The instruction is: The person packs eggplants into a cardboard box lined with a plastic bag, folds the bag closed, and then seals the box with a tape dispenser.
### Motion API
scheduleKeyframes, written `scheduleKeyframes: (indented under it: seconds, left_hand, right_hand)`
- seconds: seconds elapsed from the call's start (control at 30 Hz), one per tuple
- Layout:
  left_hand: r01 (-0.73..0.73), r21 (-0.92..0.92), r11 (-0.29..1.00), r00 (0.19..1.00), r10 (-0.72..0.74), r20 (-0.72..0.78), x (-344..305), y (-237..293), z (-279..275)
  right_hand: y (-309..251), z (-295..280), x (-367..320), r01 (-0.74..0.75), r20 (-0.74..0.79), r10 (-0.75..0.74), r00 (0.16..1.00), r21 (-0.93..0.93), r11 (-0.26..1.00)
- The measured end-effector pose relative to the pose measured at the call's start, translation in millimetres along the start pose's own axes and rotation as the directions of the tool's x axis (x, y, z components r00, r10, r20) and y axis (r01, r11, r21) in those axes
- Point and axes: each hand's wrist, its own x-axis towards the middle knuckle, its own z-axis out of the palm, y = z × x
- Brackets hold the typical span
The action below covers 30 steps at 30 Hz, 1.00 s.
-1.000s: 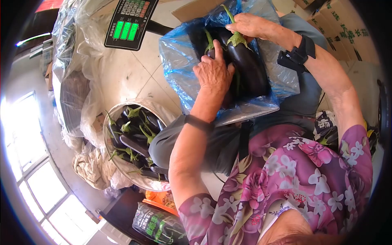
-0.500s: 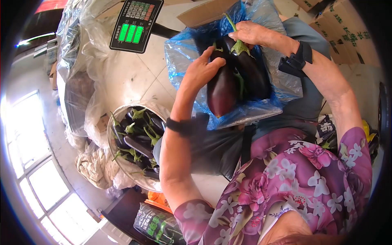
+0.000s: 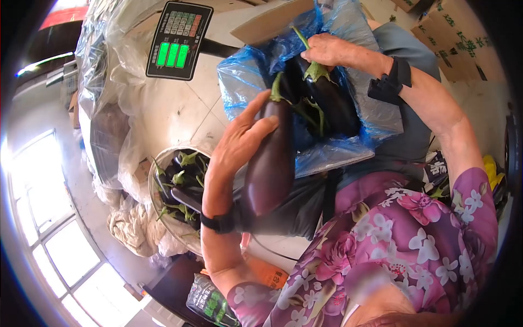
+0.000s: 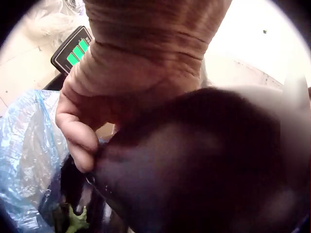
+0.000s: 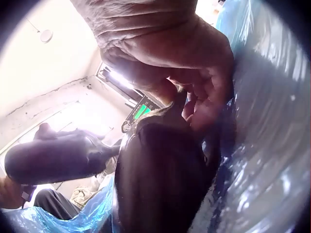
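Note:
The left hand [image 3: 237,143] grips a large dark purple eggplant [image 3: 271,163] near its green cap, holding it over the person's leg, left of the lined box. In the left wrist view the eggplant [image 4: 194,165] fills the lower right under the hand [image 4: 131,82]. The right hand [image 3: 328,50] pinches the stem of another eggplant [image 3: 333,103] that lies in the box on blue plastic film [image 3: 340,150]. From the right wrist view, the fingers of the right hand [image 5: 180,63] curl at that eggplant's [image 5: 158,170] stem. More dark eggplants lie beside it.
A scale display [image 3: 178,41] with green readouts stands left of the box. A round tub [image 3: 158,204] of eggplants sits at the lower left, near crumpled cloth [image 3: 131,231]. Cardboard cartons [image 3: 457,43] stand at the upper right.
The left hand has taken hold of an eggplant and drawn it out of the box, down and to the left. The right hand has stayed at its stem.

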Motion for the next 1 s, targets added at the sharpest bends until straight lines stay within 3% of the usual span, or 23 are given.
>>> scheduleKeyframes:
  seconds: [0.03, 0.13, 0.2, 0.27, 0.33, 0.37, 0.4, 0.47, 0.5, 0.57, 0.63, 0.7, 0.87, 0.93, 1.0]
  left_hand:
    - [0.038, 0.056, 0.998, 0.998, -0.041, 0.051, 1, -1, 0]
    - [0.103, -0.005, 0.995, 0.985, -0.102, 0.140, -7, 3, -1]
    - [0.055, -0.055, 0.997, 0.993, -0.049, 0.109, -33, 0, 2]
    - [-0.053, -0.353, 0.934, 0.993, 0.013, -0.114, -58, 4, 7]
    - [0.150, -0.280, 0.948, 0.989, -0.144, 0.042, -67, 7, 8]
    - [0.133, -0.129, 0.983, 0.990, -0.126, 0.061, -60, 0, 8]
    - [0.134, -0.132, 0.982, 0.991, -0.128, 0.049, -50, 0, 7]
    - [0.177, 0.091, 0.980, 0.967, -0.190, 0.168, -21, 2, 7]
    - [0.173, 0.094, 0.980, 0.967, -0.187, 0.172, -5, -1, 10]
    - [0.005, 0.226, 0.974, 0.993, -0.032, 0.117, 26, -14, 17]
    - [0.017, 0.248, 0.969, 0.994, -0.043, 0.099, 49, -16, 26]
    - [0.008, 0.266, 0.964, 0.998, -0.026, 0.065, 72, -25, 34]
    - [0.067, 0.479, 0.875, 0.995, -0.020, -0.101, 92, -10, 57]
    - [0.086, 0.634, 0.768, 0.979, 0.051, -0.195, 92, -11, 71]
    - [0.103, 0.630, 0.770, 0.978, 0.039, -0.206, 83, -16, 81]
  right_hand:
    - [-2, -1, 0, 0.009, 0.001, -0.009, 1.000, -0.003, 1.000]
    - [-7, -6, -9, -0.044, 0.012, 0.045, 0.999, -0.007, 0.999]
    - [-12, -9, -14, -0.301, 0.033, 0.300, 0.953, 0.177, 0.937]
    - [-9, -6, -17, -0.284, 0.006, 0.286, 0.958, 0.162, 0.945]
    - [-8, -1, -5, -0.044, 0.006, 0.046, 0.999, -0.174, 0.984]
    - [-3, 5, 4, -0.087, 0.046, 0.094, 0.995, -0.133, 0.987]
    - [-1, 7, 7, -0.076, 0.047, 0.083, 0.995, -0.137, 0.988]
    - [6, 9, 5, 0.012, 0.052, 0.002, 0.999, -0.277, 0.961]
    - [5, 9, -2, -0.129, -0.078, 0.132, 0.988, 0.032, 0.991]
    - [-10, 2, -13, -0.178, -0.129, 0.184, 0.974, 0.054, 0.983]
    - [-16, -3, -16, -0.216, -0.175, 0.226, 0.958, 0.075, 0.973]
    - [-18, -5, -15, -0.282, -0.116, 0.293, 0.949, 0.105, 0.954]
    - [-14, -2, -16, -0.207, -0.164, 0.211, 0.964, 0.041, 0.977]
    - [-13, 2, -17, -0.199, -0.200, 0.201, 0.959, 0.033, 0.980]
    - [-16, 7, -15, -0.211, -0.241, 0.213, 0.947, 0.034, 0.977]
